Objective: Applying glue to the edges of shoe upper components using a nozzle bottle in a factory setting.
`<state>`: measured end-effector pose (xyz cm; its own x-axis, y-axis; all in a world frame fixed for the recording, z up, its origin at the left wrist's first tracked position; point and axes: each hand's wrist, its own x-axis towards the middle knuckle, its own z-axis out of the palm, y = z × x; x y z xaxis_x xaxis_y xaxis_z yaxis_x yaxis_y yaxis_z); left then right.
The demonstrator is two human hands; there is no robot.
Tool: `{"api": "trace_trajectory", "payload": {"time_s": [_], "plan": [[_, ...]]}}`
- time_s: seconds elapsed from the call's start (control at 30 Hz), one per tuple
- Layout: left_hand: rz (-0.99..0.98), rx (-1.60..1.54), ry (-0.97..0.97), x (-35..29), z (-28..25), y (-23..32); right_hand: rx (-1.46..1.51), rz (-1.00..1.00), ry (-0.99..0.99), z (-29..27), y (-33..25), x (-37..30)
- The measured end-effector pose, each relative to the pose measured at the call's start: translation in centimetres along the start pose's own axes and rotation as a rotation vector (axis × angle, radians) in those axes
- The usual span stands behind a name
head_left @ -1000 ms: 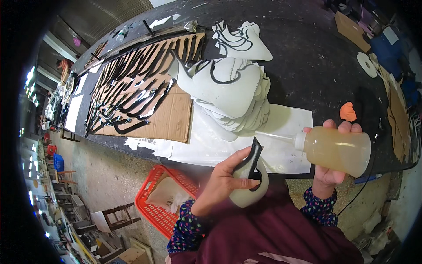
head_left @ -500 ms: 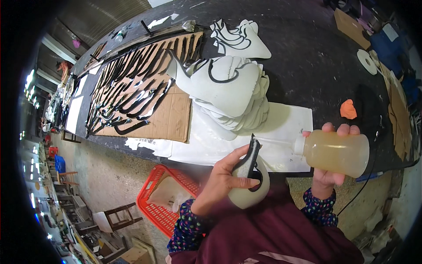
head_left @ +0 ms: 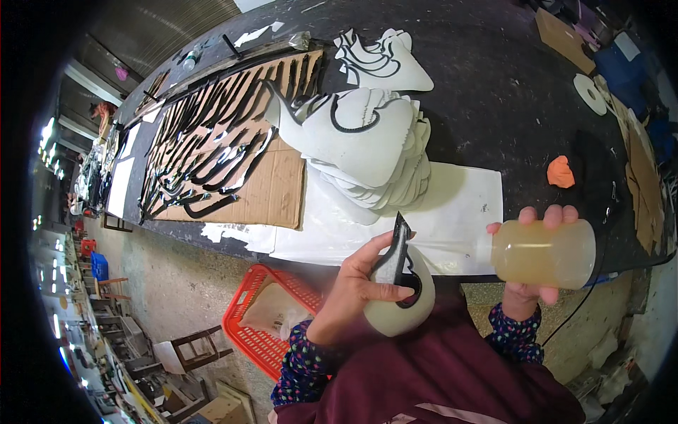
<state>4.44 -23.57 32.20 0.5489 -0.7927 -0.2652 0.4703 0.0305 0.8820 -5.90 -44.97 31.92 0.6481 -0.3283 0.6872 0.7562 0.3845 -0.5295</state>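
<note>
I look down through the head camera at two bare hands near the front edge of a black table (head_left: 487, 85). The left hand (head_left: 353, 293) grips a curved white piece (head_left: 399, 319) with black edging, its thumb pressed across the front; the piece is held in front of the person's body, its pointed black tip upward. The right hand (head_left: 522, 292) is wrapped around a translucent bottle (head_left: 544, 253) of yellowish liquid, which lies on its side in the grasp, mouth toward the left; I cannot make out its nozzle clearly. Beyond the hands, a stack of white pieces (head_left: 374, 148) rests on a white sheet (head_left: 466, 201). To its left, black strips (head_left: 212, 152) lie across cardboard (head_left: 272, 191). An orange lump (head_left: 561, 172) sits beyond the bottle. Below, left, is a red basket (head_left: 244, 293).
</note>
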Motion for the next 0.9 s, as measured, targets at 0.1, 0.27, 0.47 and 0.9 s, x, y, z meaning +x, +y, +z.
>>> {"api": "trace_trajectory", "payload": {"time_s": [0.1, 0.27, 0.47, 0.9], "plan": [[-0.003, 0.025, -0.017, 0.1, 0.1, 0.0, -0.059, 0.035, 0.015, 0.1, 0.0, 0.0], [-0.039, 0.034, 0.022, 0.3, 0.0, -0.5, -0.049, 0.016, 0.170, -0.2, -0.1, -0.3], [-0.069, 0.127, -0.033, 1.5, 0.1, -0.3, -0.157, 0.029, 0.216, -1.4, -0.1, -0.1], [0.472, 0.681, -0.054, 19.1, 6.3, 18.6, 0.015, -0.057, 0.574, -15.2, -0.7, 1.6]]}}
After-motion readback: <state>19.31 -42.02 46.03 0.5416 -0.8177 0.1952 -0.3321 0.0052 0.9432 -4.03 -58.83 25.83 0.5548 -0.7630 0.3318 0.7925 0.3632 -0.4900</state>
